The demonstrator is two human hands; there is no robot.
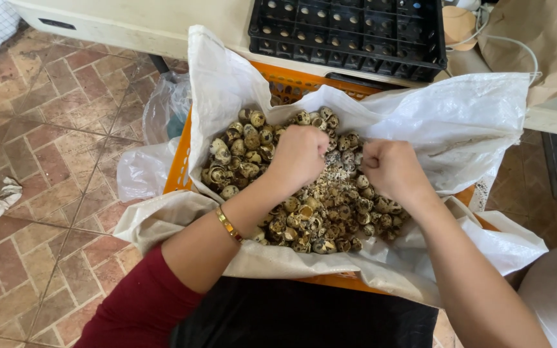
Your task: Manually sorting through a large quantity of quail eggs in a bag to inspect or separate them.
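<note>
Right now two bare hands sit close together over a big pile of small speckled eggshells (304, 206). Both the left hand (299, 154) and the right hand (389, 169) are curled into tight fists, fingers pressed down into the pile; what is inside them is hidden. A gold bracelet (228, 223) rings the left wrist. The shells lie in a white sack (459, 122) spread open inside an orange crate (176, 169). Far behind, a black egg tray (349, 32) rests on the bench (162, 22). On the left is a tiled floor (40, 129).
</note>
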